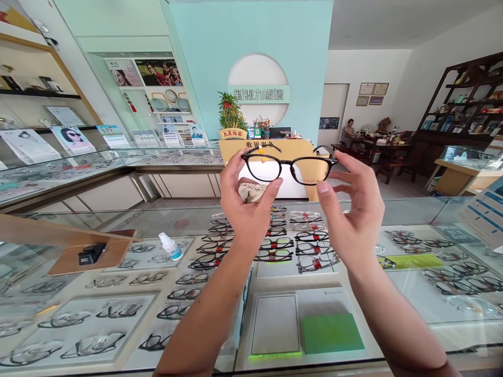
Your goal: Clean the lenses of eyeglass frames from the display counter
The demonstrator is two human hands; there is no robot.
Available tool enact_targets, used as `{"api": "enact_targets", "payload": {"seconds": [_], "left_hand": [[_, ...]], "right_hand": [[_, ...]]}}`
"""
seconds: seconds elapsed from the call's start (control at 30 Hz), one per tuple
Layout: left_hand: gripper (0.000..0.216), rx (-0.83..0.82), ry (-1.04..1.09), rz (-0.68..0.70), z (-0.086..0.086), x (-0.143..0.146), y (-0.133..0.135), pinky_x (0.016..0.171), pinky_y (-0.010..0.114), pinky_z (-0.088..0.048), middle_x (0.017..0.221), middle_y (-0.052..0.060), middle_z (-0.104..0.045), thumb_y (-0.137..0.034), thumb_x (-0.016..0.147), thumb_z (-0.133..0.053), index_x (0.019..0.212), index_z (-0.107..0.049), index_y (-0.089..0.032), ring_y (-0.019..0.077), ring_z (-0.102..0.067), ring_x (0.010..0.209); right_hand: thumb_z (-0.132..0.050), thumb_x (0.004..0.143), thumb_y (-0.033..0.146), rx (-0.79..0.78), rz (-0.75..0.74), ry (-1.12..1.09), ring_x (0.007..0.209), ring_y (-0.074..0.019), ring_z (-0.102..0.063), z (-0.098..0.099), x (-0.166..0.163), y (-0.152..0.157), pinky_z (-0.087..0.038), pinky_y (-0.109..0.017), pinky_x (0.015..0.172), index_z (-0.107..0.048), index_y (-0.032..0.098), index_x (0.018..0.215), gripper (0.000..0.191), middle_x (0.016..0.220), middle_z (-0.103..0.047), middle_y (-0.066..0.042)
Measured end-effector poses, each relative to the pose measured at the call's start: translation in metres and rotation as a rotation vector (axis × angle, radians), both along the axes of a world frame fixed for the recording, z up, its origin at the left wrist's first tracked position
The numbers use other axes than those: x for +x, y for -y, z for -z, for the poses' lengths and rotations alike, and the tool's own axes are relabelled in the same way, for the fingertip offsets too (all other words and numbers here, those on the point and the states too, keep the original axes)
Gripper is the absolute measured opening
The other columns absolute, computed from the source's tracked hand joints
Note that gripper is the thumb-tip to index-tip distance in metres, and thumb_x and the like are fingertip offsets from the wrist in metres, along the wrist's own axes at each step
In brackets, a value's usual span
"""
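Note:
Black-framed eyeglasses (pixel 286 162) are raised above the glass counter, lenses upright, with print on the right lens. My left hand (pixel 248 201) grips the left end of the frame between fingers and thumb. A crumpled beige cloth (pixel 251 192) is tucked in that same palm. My right hand (pixel 351 201) pinches the other end near the hinge, its remaining fingers loosely spread. Beneath my hands, rows of eyeglasses (pixel 275 243) lie inside the display case.
A white spray bottle (pixel 171 246) stands on the counter at left, beside a wooden stand (pixel 94 254) with a small black device. A green box (pixel 332 333) lies in the case. Beyond is a wooden cashier desk (pixel 228 152); a person (pixel 349 131) sits at the back right.

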State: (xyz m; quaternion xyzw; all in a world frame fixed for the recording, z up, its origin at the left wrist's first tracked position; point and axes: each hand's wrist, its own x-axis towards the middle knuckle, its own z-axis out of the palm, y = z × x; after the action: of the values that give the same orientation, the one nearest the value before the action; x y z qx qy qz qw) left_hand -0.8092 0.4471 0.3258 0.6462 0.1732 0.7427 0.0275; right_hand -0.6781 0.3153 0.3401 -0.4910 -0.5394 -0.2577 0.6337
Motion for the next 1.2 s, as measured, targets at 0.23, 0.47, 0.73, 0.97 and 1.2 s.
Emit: {"api": "enact_targets", "payload": {"seconds": [0.23,0.47,0.73,0.97,1.2], "left_hand": [[0.074,0.032,-0.02,-0.084,0.0,-0.002,0.008,0.084,0.039,-0.064,0.159,0.016,-0.06,-0.057,0.095,-0.08,0.156,-0.049,-0.028,0.0245,-0.072,0.11],[0.073,0.062,-0.008,-0.089,-0.001,-0.002,0.012,0.087,0.04,-0.064,0.157,0.015,-0.061,-0.057,0.094,-0.081,0.154,-0.051,-0.028,0.0253,-0.072,0.113],[0.074,0.021,-0.018,-0.007,0.001,-0.002,0.012,0.087,0.039,-0.064,0.16,0.015,-0.059,-0.056,0.095,-0.081,0.157,-0.049,-0.03,0.0245,-0.072,0.11],[0.075,0.062,-0.01,0.09,0.0,0.0,0.012,0.098,0.041,-0.065,0.158,0.015,-0.06,-0.061,0.095,-0.08,0.156,-0.05,-0.029,0.0294,-0.07,0.127],[0.075,0.071,0.002,0.277,-0.006,0.001,0.007,0.107,0.047,-0.064,0.15,0.013,-0.061,-0.063,0.093,-0.083,0.153,-0.048,-0.033,0.0351,-0.063,0.145]], "right_hand": [[-0.05,0.113,0.042,0.104,-0.058,-0.134,0.092,-0.0228,-0.075,-0.002,0.013,-0.008,-0.065,-0.048,0.086,-0.071,0.029,0.132,0.031,0.13,-0.076,-0.01],[-0.06,0.109,0.048,0.087,-0.169,-0.216,0.08,-0.0197,-0.071,-0.003,0.023,-0.013,-0.063,-0.043,0.078,-0.074,0.029,0.122,0.028,0.122,-0.079,-0.008],[-0.065,0.108,0.049,0.074,-0.459,-0.281,0.069,-0.0143,-0.065,-0.005,0.027,-0.013,-0.06,-0.034,0.069,-0.074,0.03,0.116,0.022,0.105,-0.077,-0.002],[-0.075,0.103,0.051,0.044,-0.68,-0.477,0.063,-0.0121,-0.056,-0.008,0.024,-0.011,-0.054,-0.03,0.062,-0.08,0.032,0.107,0.02,0.086,-0.07,0.0],[-0.076,0.103,0.048,0.057,-0.632,-0.468,0.09,-0.0183,-0.069,-0.004,0.028,-0.015,-0.06,-0.036,0.083,-0.083,0.034,0.11,0.017,0.104,-0.077,-0.002]]}}
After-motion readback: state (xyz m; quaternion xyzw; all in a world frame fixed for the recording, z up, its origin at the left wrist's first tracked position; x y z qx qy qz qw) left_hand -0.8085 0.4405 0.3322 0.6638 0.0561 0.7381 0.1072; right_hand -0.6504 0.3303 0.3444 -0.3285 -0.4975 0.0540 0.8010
